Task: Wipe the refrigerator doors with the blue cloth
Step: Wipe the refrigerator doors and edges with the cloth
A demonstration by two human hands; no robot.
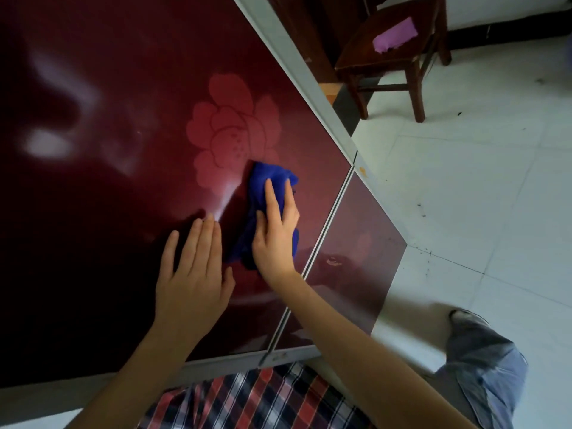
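Note:
The glossy dark red upper refrigerator door [108, 181] fills the left and middle of the view, with a pale flower printed on it. A crumpled blue cloth [272, 181] lies against this door just below the flower. My right hand [275, 233] presses the cloth flat to the door with straight fingers. Beside it on the left, my left hand [195, 274] rests flat on the bare door, fingers straight. The smaller lower refrigerator door [349, 252] lies to the right past a thin seam.
A wooden chair [399, 54] with a purple cloth [394, 35] on its seat stands on the white tiled floor [464, 181] at the top right. My jeans leg and shoe [470, 335] are at the lower right, near the lower door's edge.

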